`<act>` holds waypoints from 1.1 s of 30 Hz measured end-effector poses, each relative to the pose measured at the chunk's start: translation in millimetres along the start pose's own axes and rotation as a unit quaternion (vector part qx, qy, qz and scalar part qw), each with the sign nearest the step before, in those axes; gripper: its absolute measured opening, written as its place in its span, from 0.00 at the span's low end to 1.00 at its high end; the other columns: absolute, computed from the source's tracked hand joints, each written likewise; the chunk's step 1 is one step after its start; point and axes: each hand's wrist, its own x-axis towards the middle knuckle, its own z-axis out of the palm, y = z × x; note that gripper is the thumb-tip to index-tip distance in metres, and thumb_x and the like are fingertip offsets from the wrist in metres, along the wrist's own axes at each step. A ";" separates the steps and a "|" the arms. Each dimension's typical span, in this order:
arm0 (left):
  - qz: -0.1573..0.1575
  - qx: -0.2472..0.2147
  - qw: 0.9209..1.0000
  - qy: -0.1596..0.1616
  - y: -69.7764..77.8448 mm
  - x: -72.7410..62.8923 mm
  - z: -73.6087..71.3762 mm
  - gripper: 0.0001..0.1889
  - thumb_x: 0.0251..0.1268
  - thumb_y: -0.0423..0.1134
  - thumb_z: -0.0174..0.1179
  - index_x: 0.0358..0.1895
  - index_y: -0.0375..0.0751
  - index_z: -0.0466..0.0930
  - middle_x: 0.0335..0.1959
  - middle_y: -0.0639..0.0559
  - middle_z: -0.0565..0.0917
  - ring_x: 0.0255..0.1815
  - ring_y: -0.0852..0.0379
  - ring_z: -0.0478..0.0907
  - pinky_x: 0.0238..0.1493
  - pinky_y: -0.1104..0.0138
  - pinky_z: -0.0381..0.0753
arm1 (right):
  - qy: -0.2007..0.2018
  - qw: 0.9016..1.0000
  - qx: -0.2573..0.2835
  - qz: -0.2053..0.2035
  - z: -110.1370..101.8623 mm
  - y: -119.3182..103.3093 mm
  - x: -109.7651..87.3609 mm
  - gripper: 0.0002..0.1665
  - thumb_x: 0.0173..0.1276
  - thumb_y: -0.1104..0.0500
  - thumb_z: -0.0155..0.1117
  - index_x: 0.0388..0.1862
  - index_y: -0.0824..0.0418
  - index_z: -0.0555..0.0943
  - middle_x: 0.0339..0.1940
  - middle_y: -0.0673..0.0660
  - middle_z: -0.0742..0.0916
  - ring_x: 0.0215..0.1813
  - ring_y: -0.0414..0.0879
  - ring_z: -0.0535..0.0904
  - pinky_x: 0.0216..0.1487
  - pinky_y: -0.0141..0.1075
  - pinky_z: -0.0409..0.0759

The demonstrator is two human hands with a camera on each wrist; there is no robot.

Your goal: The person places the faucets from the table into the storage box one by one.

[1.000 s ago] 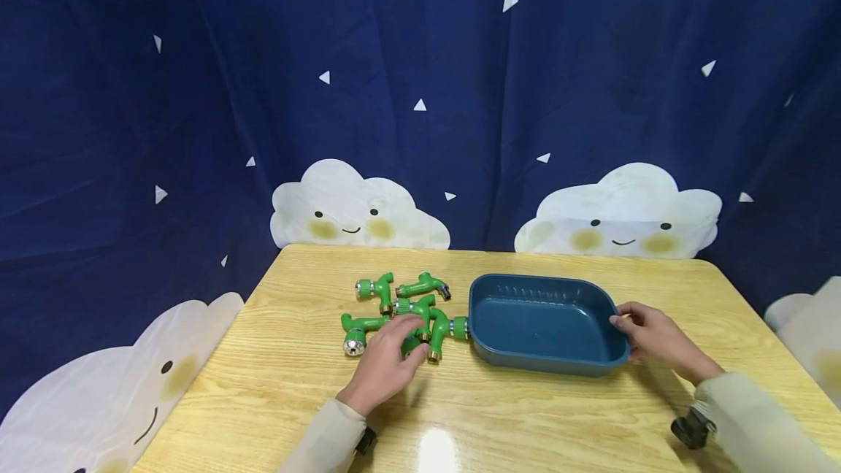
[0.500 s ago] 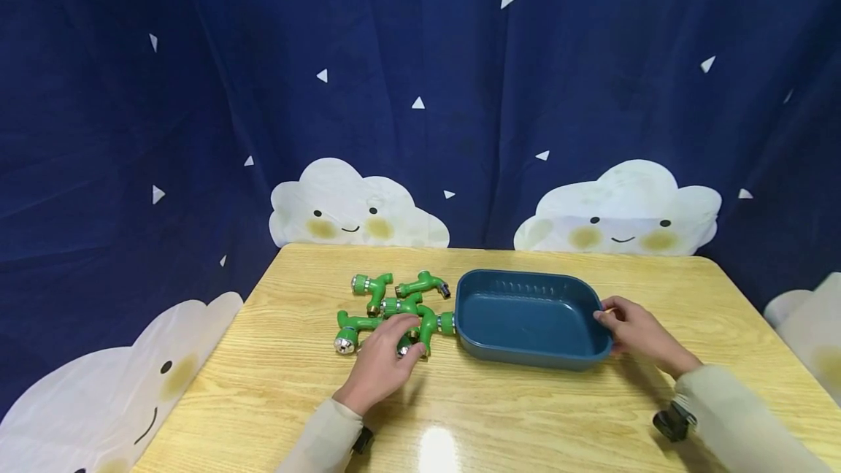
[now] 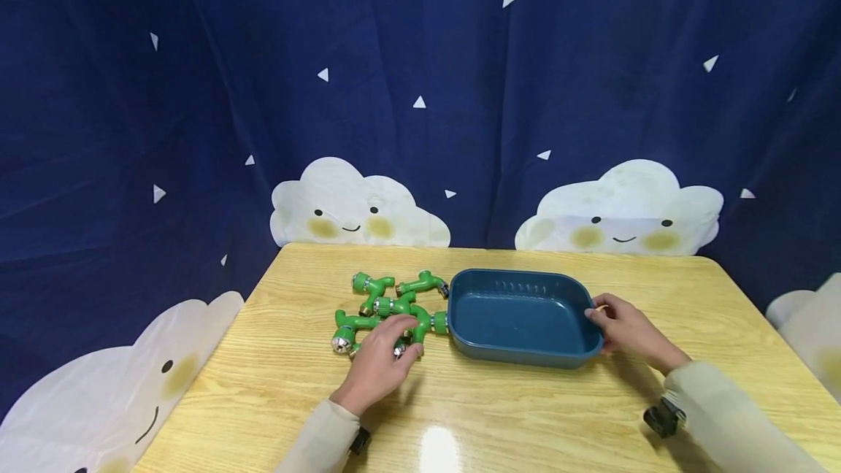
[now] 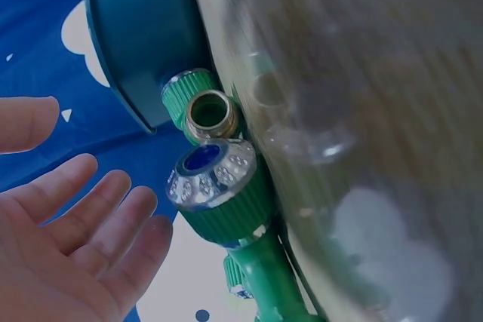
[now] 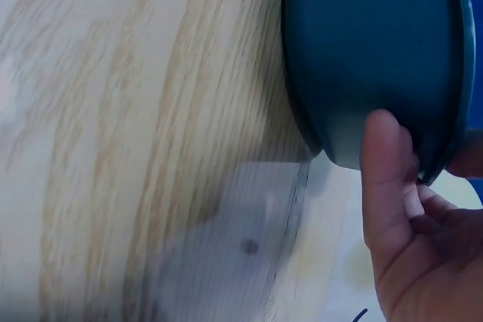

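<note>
Several green plastic taps with chrome-ended knobs and brass-coloured threads lie in a loose cluster left of a dark blue rectangular basin (image 3: 525, 323). One tap (image 3: 423, 325) has its knob end right at the basin's left wall. My left hand (image 3: 379, 365) is held over the near side of the cluster, fingers loosely spread and holding nothing. In the left wrist view those fingers (image 4: 113, 209) stand apart from a tap's silver knob (image 4: 215, 175). My right hand (image 3: 627, 328) grips the basin's right end, thumb at the rim and fingers along the outer wall (image 5: 355, 50).
The wooden table (image 3: 525, 414) has its back edge at a dark blue curtain (image 3: 460, 93) with white clouds and triangles. One tap (image 3: 422, 285) lies behind the others, close to the basin's back left corner. Dark devices (image 3: 663, 418) sit on the wrists.
My right hand has slid the basin to the left, and the taps nearest it have shifted left with it. The left hand has stayed nearly in place.
</note>
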 end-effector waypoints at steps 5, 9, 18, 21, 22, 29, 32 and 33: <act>0.009 0.015 1.000 0.009 -1.9 0.4 1.2 0.20 0.66 0.40 0.63 0.59 0.40 0.80 0.62 0.46 0.81 0.64 0.47 0.78 0.63 0.51 0.78 | -0.004 1.000 0.007 -0.005 5.2 -3.7 4.1 0.22 0.80 0.56 0.49 0.60 0.74 0.67 0.38 0.65 0.84 0.28 0.47 0.83 0.30 0.43 0.86; 0.012 0.017 1.000 0.006 -2.7 0.5 0.5 0.19 0.67 0.41 0.63 0.59 0.40 0.80 0.61 0.45 0.81 0.64 0.47 0.78 0.63 0.51 0.78 | -0.006 1.000 0.015 -0.001 11.7 -7.1 7.5 0.22 0.80 0.57 0.49 0.60 0.74 0.67 0.36 0.65 0.84 0.27 0.47 0.83 0.30 0.42 0.86; 0.021 0.020 1.000 0.012 -4.1 0.8 -0.7 0.19 0.66 0.40 0.64 0.58 0.39 0.81 0.60 0.44 0.82 0.63 0.46 0.79 0.63 0.51 0.77 | -0.033 0.999 0.036 0.010 8.9 -7.0 8.5 0.26 0.82 0.51 0.45 0.61 0.74 0.66 0.34 0.61 0.82 0.28 0.46 0.82 0.32 0.42 0.86; 0.020 0.019 1.000 0.012 -3.9 0.7 -1.6 0.19 0.65 0.39 0.64 0.58 0.39 0.81 0.60 0.44 0.82 0.63 0.46 0.79 0.63 0.50 0.77 | -0.050 0.996 0.072 0.023 3.7 -7.9 7.6 0.28 0.83 0.49 0.41 0.62 0.73 0.67 0.34 0.59 0.81 0.29 0.45 0.82 0.33 0.42 0.86; 0.017 0.016 1.000 0.011 -4.0 0.7 -1.9 0.19 0.65 0.39 0.64 0.58 0.39 0.81 0.60 0.43 0.82 0.63 0.46 0.79 0.63 0.50 0.77 | -0.054 0.995 0.083 0.029 2.0 -8.2 7.5 0.28 0.83 0.48 0.40 0.61 0.73 0.67 0.34 0.58 0.80 0.29 0.45 0.81 0.33 0.43 0.85; 0.014 0.020 1.000 0.015 -1.3 0.2 -4.5 0.19 0.65 0.38 0.65 0.58 0.39 0.81 0.59 0.44 0.83 0.62 0.46 0.79 0.63 0.51 0.78 | -0.056 0.991 0.109 0.056 -3.6 -7.4 12.5 0.29 0.83 0.48 0.40 0.61 0.73 0.69 0.35 0.55 0.79 0.31 0.42 0.81 0.34 0.40 0.86; 0.016 0.024 0.999 0.018 -1.1 0.4 -5.4 0.18 0.64 0.38 0.65 0.57 0.39 0.81 0.59 0.45 0.83 0.62 0.47 0.79 0.63 0.52 0.78 | -0.058 0.990 0.115 0.062 -5.1 -7.6 15.5 0.27 0.82 0.49 0.42 0.60 0.73 0.69 0.35 0.54 0.80 0.31 0.42 0.81 0.33 0.39 0.85; 0.017 0.027 0.999 0.019 -1.4 0.5 -5.4 0.18 0.64 0.38 0.65 0.57 0.39 0.81 0.59 0.46 0.83 0.62 0.48 0.79 0.63 0.52 0.78 | -0.059 0.989 0.119 0.065 -5.7 -7.9 16.5 0.27 0.82 0.50 0.43 0.59 0.73 0.70 0.34 0.54 0.80 0.31 0.41 0.81 0.33 0.38 0.85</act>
